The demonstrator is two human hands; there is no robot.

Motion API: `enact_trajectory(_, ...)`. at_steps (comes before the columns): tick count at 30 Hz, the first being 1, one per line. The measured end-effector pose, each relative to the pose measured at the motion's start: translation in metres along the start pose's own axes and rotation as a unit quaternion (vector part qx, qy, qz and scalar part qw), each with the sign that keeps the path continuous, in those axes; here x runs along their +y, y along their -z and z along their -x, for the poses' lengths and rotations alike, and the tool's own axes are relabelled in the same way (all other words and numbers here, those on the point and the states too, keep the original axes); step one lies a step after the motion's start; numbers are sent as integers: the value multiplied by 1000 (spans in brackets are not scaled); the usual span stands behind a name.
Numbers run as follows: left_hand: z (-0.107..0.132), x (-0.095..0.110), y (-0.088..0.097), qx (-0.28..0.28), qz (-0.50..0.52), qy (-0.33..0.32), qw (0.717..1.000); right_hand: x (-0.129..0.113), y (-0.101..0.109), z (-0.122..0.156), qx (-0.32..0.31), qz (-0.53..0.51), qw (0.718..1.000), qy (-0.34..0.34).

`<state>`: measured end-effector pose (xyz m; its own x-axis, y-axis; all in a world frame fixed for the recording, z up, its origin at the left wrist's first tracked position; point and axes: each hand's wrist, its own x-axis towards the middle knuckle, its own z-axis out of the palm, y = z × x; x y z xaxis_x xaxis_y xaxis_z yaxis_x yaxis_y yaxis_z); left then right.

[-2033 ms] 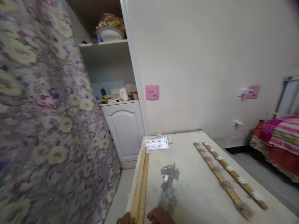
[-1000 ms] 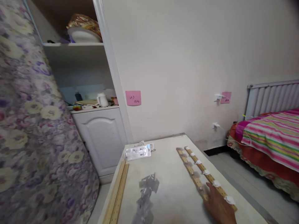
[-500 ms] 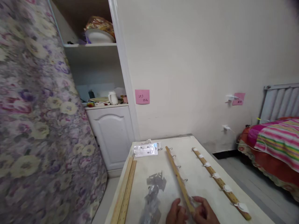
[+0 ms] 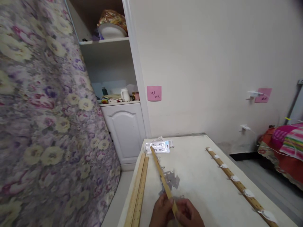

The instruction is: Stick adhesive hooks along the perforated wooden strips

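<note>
A narrow wooden strip (image 4: pixel 163 178) with small hooks along its right side slants up from my hands over the tabletop. My left hand (image 4: pixel 161 212) is closed at the strip's left side, its thumb against the wood. On the right of the near end, my right hand (image 4: pixel 190 214) is closed on the strip too; some fingertips are hidden. Crumpled clear plastic scraps (image 4: pixel 172 179) lie behind the held strip, partly covered by it. Farther along, the strip's far end overlaps a clear pack of hooks (image 4: pixel 163 146).
Two bare wooden strips (image 4: pixel 139 192) lie along the left of the white table (image 4: pixel 196 164). Near the right edge lies another strip (image 4: pixel 227 171) with several white adhesive hooks. A floral curtain (image 4: pixel 59 126) hangs at left, beside a white cabinet (image 4: pixel 126 129).
Both hands have moved left with the wooden strip, which now crosses over the plastic scraps. My left hand has come onto the strip. The view has turned left.
</note>
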<state>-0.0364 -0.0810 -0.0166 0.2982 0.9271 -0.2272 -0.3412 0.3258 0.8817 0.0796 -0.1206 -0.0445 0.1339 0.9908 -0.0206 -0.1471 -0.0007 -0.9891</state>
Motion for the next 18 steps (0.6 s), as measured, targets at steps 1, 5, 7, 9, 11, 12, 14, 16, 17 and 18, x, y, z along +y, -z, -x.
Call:
enact_trajectory(1,0,4,2,4,0,-7,1000,-1,-3,-1,-1,-5,1000,3)
enact_trajectory(5,4,18,3,-9,7,-20,1000,-13,-7,-9,11,14,1000,11)
enact_trajectory(7,6,23,2,-41,20,-20,999,-22,-6,-14,15,54,998,24)
enact_trajectory(9,9,26,4,-81,29,-28,996,-32,-5,-22,22,99,994,42)
enact_trajectory(11,11,26,7,-110,40,-40,992,-41,-5,-31,23,131,989,60)
enact_trajectory(12,13,25,9,-118,43,-39,991,-44,-6,-35,21,139,988,68)
enact_trajectory(14,14,23,13,-118,40,-19,992,-48,-12,-44,18,137,987,78)
enact_trajectory(16,16,20,17,-112,28,13,993,-49,-19,-51,10,126,989,81)
enact_trajectory(17,17,18,19,-111,21,27,993,-49,-23,-54,3,125,989,83)
enact_trajectory(18,17,17,21,-110,16,33,993,-49,-27,-56,-3,132,988,85)
